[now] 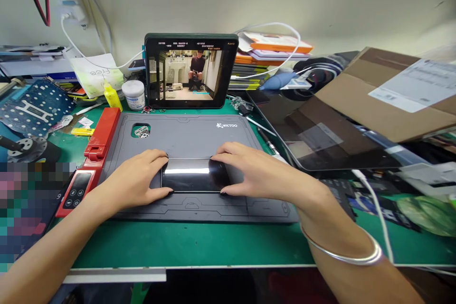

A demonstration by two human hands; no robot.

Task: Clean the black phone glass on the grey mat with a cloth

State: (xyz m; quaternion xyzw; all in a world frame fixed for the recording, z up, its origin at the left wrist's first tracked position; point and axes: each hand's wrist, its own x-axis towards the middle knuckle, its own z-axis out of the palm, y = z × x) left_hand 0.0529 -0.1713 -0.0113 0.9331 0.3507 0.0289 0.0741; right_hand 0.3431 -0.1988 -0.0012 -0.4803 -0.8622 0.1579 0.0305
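A smartphone [192, 175] with a glossy black face lies sideways on a grey work pad [178, 130] marked WKTOO. My left hand [140, 178] grips its left end, thumb at the near edge and fingers at the far edge. At the right end, my right hand [254, 171] holds it the same way. The palms hide both short ends of the phone. Along the pad's left side runs a red device [101, 133] with a hinge and a dark button panel [76, 190].
A tablet [190, 99] playing a video stands behind the pad. Left of it are a white tub [134, 95] and a yellow bottle [113, 96]. A large dark glass panel [313, 128] and a cardboard box [356, 85] crowd the right. A white cable [377, 209] crosses there.
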